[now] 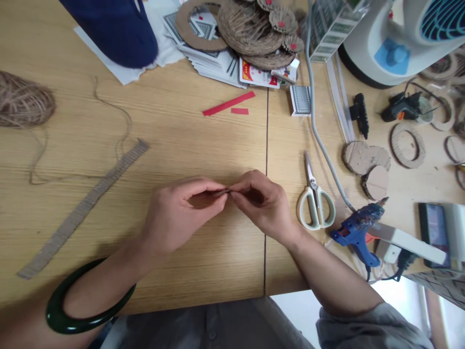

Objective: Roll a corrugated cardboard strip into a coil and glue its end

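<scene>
My left hand and my right hand meet over the middle of the wooden table. Both pinch a small brownish piece, maybe a bit of cardboard strip, between thumbs and fingertips. Most of the piece is hidden by my fingers. A dark green bangle sits on my left forearm. A long corrugated cardboard strip lies diagonally to the left of my left hand.
Scissors and a blue glue gun lie right of my right hand. Cardboard discs and rings are at right. A twine ball sits far left. Red paper strips, playing cards and a twine-wrapped craft lie at the back.
</scene>
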A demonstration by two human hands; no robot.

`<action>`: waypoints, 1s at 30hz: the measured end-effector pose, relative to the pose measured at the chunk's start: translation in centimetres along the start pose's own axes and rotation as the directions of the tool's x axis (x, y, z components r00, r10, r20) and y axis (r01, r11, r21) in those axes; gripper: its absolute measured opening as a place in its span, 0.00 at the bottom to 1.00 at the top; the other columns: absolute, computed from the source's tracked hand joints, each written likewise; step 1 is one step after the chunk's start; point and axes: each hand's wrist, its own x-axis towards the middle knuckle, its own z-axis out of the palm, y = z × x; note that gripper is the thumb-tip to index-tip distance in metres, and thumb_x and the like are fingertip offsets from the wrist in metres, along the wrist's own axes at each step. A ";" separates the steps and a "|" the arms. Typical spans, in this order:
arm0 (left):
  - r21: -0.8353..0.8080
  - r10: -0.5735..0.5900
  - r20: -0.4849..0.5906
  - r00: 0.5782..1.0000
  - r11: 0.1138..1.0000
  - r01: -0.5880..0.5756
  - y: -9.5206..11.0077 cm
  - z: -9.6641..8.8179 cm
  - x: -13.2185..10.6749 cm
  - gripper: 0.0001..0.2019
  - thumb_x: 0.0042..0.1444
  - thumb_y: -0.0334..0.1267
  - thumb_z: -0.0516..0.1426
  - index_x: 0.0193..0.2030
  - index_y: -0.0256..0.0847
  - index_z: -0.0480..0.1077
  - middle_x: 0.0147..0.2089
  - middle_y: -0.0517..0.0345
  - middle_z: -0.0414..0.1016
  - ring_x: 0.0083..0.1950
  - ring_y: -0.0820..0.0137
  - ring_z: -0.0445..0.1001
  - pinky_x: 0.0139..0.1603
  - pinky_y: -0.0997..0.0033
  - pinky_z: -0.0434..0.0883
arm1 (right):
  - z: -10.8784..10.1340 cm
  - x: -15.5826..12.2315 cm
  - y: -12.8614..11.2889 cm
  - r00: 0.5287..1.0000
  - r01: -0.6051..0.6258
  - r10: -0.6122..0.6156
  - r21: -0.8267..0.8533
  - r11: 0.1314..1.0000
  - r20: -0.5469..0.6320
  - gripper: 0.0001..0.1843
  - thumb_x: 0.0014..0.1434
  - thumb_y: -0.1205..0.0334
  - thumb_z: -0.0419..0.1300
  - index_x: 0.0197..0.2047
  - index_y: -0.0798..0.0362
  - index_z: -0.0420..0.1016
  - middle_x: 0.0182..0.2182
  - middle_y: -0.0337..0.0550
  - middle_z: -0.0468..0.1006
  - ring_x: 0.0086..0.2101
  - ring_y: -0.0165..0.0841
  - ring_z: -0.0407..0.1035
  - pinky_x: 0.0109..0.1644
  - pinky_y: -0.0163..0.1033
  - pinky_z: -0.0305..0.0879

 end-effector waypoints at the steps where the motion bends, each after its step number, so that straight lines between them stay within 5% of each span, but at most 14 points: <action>1: -0.007 -0.030 0.010 0.999 1.000 0.030 0.0 -0.1 0.0 0.04 0.55 0.36 0.64 0.37 0.44 0.81 0.37 0.61 0.86 0.37 0.70 0.83 0.40 0.74 0.79 | 0.0 0.0 0.0 0.999 0.045 -0.045 -0.031 0.998 0.006 0.04 0.62 0.70 0.64 0.37 0.52 0.78 0.32 0.41 0.77 0.35 0.31 0.71 0.38 0.40 0.69; 10: -0.285 -0.293 0.189 0.937 0.897 0.338 -0.2 -0.5 0.5 0.06 0.50 0.37 0.67 0.36 0.47 0.83 0.35 0.62 0.86 0.36 0.68 0.83 0.39 0.73 0.80 | -0.1 -0.2 0.1 0.991 0.136 -0.136 -0.050 0.990 0.000 0.04 0.64 0.69 0.63 0.41 0.51 0.80 0.35 0.43 0.79 0.37 0.32 0.74 0.39 0.40 0.72; 20: -0.396 -0.329 0.196 0.924 0.835 0.381 -0.2 -0.1 0.7 0.03 0.50 0.39 0.67 0.32 0.43 0.81 0.31 0.61 0.83 0.34 0.70 0.80 0.36 0.75 0.76 | -0.1 -0.2 -1.0 0.985 -0.166 0.169 0.089 0.982 -0.019 0.05 0.61 0.61 0.67 0.38 0.52 0.77 0.34 0.41 0.79 0.34 0.30 0.74 0.35 0.35 0.72; 30: -0.342 -0.264 0.168 0.950 0.888 0.307 -0.3 0.0 0.7 0.02 0.51 0.37 0.65 0.31 0.43 0.78 0.29 0.60 0.81 0.32 0.69 0.79 0.34 0.70 0.77 | 0.0 -0.1 -0.9 0.992 -0.124 0.124 -0.017 0.992 0.015 0.03 0.62 0.66 0.63 0.34 0.52 0.76 0.32 0.40 0.79 0.36 0.31 0.72 0.37 0.37 0.69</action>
